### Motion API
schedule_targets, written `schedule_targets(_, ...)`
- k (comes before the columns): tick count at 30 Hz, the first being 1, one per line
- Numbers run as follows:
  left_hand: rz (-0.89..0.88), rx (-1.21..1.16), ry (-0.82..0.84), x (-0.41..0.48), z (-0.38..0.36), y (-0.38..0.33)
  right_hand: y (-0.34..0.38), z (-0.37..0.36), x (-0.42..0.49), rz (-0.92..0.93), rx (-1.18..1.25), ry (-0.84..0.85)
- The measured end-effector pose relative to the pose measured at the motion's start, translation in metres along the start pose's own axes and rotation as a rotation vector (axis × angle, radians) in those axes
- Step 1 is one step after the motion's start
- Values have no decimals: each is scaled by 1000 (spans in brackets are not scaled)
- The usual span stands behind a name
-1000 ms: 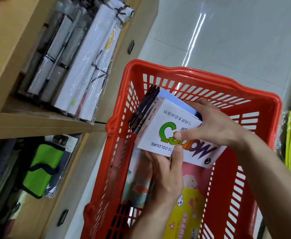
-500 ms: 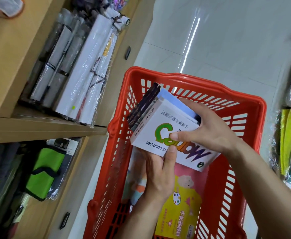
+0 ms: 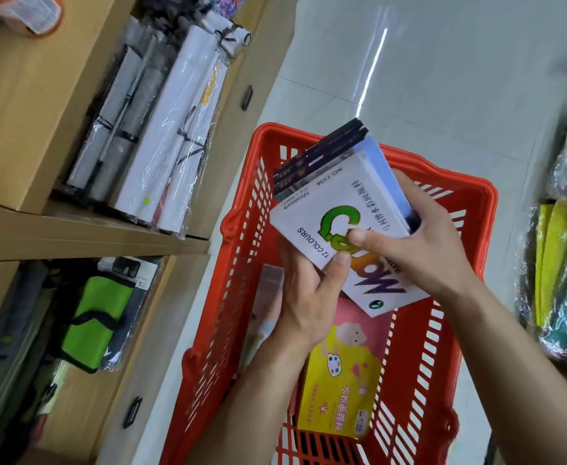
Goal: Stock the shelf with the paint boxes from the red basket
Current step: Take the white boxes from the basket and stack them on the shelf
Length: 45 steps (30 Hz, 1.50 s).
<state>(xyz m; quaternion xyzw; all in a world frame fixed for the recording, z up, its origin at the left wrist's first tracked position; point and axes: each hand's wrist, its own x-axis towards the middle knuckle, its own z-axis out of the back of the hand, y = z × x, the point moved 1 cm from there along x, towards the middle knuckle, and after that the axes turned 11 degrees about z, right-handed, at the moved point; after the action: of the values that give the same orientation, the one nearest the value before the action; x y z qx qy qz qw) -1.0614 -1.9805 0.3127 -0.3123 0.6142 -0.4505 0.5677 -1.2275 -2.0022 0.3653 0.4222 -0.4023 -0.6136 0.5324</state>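
Note:
I hold a stack of paint boxes point(image 3: 339, 203) with both hands above the red basket point(image 3: 241, 263). The top box is white and reads "12 COLOURS"; dark boxes and a blue one sit under it. My left hand point(image 3: 309, 297) grips the stack from below, thumb on the white face. From the right side my right hand point(image 3: 419, 243) grips the same stack, thumb on top. A yellow and pink paint box point(image 3: 339, 391) lies at the bottom of the basket. The wooden shelf point(image 3: 84, 229) is to the left.
Wrapped white rolls and canvases point(image 3: 174, 135) fill the upper shelf compartment. A green and black pouch point(image 3: 94, 317) sits in the compartment below. Bagged yellow and green goods point(image 3: 560, 263) hang at the right edge. White tiled floor point(image 3: 443, 78) lies beyond the basket.
Both hands have lifted the stack of boxes up and away from the basket floor, toward its far rim. The view has shifted slightly.

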Motion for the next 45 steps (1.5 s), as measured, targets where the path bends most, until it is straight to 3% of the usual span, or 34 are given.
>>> schedule_targets(10,-166,-24,-61,15,8,-73,40,-3,-8,-121,354,-230)
schedule_targets(18,149,-293,82,-32,38,-140,92,-8,-66,-141,552,-122)
schedule_targets(24,211,-427,107,-118,72,-189,168,-19,-98,-161,618,-37)
schedule_targets(29,137,-430,-38,-193,106,-236,243,-33,-124,-127,607,77)
schedule_targets(36,-54,-389,-183,-304,179,-280,352,-74,-171,71,629,259)
schedule_targets(45,-178,-469,-507,-456,309,-286,477,-198,-244,217,633,582)
